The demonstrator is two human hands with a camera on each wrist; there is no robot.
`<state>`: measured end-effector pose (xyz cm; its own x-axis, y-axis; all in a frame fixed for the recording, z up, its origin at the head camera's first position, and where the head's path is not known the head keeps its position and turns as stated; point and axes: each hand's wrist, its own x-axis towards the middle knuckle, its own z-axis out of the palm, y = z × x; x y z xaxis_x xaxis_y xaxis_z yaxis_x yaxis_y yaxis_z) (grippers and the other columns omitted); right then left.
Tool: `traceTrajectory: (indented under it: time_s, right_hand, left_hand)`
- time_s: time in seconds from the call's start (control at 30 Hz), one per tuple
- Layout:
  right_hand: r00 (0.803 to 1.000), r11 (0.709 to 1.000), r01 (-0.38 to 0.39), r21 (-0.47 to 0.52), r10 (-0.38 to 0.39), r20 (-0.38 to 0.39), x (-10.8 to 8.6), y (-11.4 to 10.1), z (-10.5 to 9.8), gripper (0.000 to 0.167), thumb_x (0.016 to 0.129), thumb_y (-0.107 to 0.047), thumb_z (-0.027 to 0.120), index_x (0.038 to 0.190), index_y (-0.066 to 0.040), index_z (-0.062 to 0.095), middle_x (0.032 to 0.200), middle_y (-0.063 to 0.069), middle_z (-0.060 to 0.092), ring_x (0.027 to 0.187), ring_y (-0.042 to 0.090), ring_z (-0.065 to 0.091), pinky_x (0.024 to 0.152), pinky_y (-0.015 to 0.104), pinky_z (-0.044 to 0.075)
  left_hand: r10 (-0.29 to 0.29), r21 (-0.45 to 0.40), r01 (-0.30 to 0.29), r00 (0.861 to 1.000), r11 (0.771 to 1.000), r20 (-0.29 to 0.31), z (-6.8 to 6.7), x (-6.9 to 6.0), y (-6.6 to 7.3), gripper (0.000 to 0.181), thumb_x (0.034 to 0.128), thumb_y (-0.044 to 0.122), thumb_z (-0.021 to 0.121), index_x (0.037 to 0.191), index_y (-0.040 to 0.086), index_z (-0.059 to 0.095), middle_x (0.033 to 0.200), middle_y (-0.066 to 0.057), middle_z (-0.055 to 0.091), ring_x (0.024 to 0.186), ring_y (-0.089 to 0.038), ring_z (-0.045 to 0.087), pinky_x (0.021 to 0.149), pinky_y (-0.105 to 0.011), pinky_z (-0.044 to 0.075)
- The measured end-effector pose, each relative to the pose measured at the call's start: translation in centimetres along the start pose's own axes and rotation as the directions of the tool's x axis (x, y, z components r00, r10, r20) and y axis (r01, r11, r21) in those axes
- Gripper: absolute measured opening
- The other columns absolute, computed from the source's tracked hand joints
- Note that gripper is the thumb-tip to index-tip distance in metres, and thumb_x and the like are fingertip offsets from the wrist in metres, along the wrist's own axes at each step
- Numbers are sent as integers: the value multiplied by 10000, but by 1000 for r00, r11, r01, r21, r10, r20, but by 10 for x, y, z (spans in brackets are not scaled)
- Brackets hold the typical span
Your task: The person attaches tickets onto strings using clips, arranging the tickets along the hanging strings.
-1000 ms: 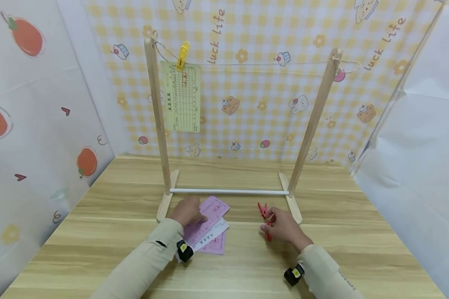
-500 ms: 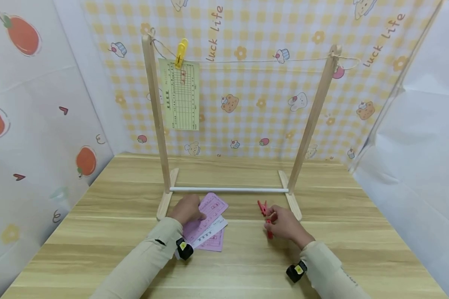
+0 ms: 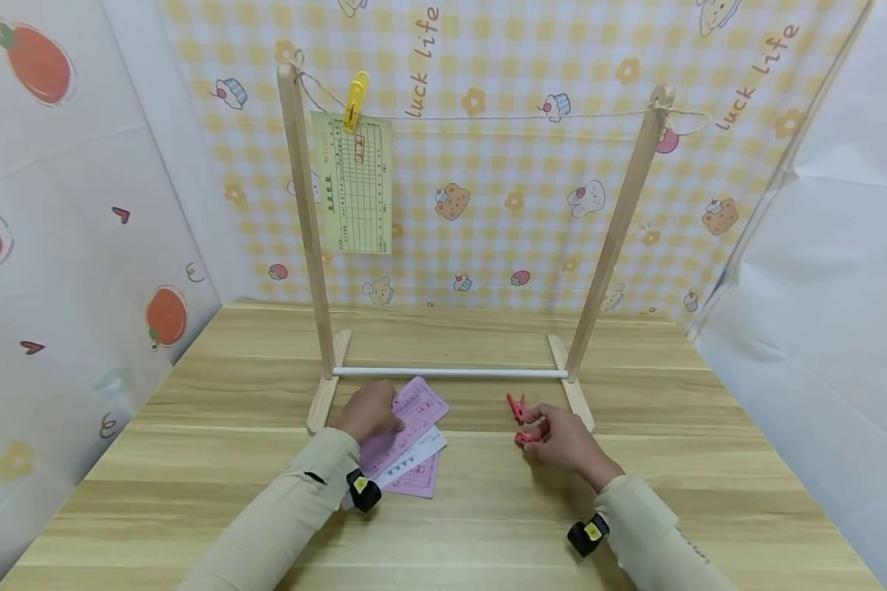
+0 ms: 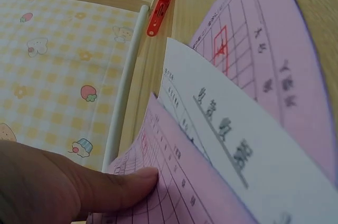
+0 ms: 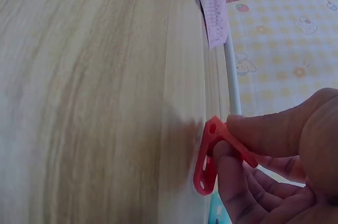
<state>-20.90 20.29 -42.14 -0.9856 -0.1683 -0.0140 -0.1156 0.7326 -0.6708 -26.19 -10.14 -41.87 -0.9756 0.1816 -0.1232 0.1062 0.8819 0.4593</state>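
My left hand (image 3: 369,412) holds pink slips (image 3: 412,417) at their left side, its thumb lying on the top one. A white slip (image 4: 211,108) shows between pink sheets, fanned out. My right hand (image 3: 565,442) pinches a red clothespin (image 5: 203,166) between thumb and fingers. In the head view two red pieces show by the fingertips: a spread clothespin (image 3: 517,407) and a second red piece (image 3: 525,439); I cannot tell whether both are held. A yellow clothespin (image 3: 355,100) fixes a green slip (image 3: 356,185) on the string.
A wooden frame stands across the table (image 3: 451,533), with a left post (image 3: 309,222), a right post (image 3: 621,234) and a white bottom rod (image 3: 451,373). A thin string (image 3: 488,117) joins the post tops. Behind hangs a checked cloth (image 3: 517,49).
The lower red piece at my right fingertips has turned from upright to nearly level and moved up slightly. My left hand stays on the slips. The head view has tilted a little.
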Motion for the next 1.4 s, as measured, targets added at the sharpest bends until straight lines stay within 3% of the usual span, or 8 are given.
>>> traceTrajectory:
  time_s: [0.2, 0.37, 0.7, 0.97, 1.2, 1.4]
  right_hand:
    - [1000, 998, 4, -61, -3, 13, -1, 0, -5, 147, 774, -79, 812, 836, -67, 679, 749, -18, 614, 691, 126, 568, 617, 303, 482]
    - [999, 997, 2, -72, 0, 33, -1, 0, -5, 153, 804, -85, 787, 720, -105, 661, 697, -40, 605, 668, 118, 553, 590, 296, 461]
    - [997, 997, 40, -72, -35, 72, 5, 1, -12, 98, 788, -127, 807, 808, -89, 719, 771, -33, 674, 710, 104, 613, 641, 318, 509]
    - [995, 994, 54, -99, -46, 86, 6, -2, -14, 134, 825, -88, 767, 722, -117, 687, 691, -53, 630, 653, 112, 548, 591, 301, 457]
    - [996, 993, 42, -109, -33, 84, 6, -6, -15, 146, 880, -88, 711, 751, -95, 642, 710, -23, 607, 651, 127, 524, 574, 292, 440]
    - [995, 990, 87, -107, -81, 60, 7, -6, -16, 131, 900, -78, 684, 799, -84, 601, 716, -15, 555, 647, 132, 484, 574, 288, 413]
  left_hand:
    - [31, -12, -32, 998, 999, -46, 0, -1, -1, 282, 707, 78, 842, 849, 36, 602, 765, -42, 561, 741, -218, 546, 697, -392, 483]
    - [57, -43, -60, 996, 997, -72, 1, -4, -1, 326, 690, 52, 845, 900, 16, 597, 808, -54, 579, 776, -221, 564, 727, -388, 493]
    - [77, -66, -85, 991, 994, -112, -9, 0, 6, 354, 715, 29, 822, 998, -14, 614, 881, -97, 629, 808, -234, 592, 742, -372, 514]
    - [120, -56, -128, 984, 990, -131, -17, 3, 10, 277, 794, 39, 761, 1021, -31, 618, 889, -120, 632, 771, -227, 596, 698, -360, 521]
    - [120, -68, -128, 986, 989, -119, -20, 5, 15, 282, 815, 73, 760, 1039, -12, 611, 901, -113, 634, 764, -213, 597, 697, -338, 525]
    - [121, -80, -132, 984, 988, -129, -25, 7, 21, 262, 809, 83, 770, 1006, 30, 606, 905, -101, 644, 760, -210, 602, 693, -336, 522]
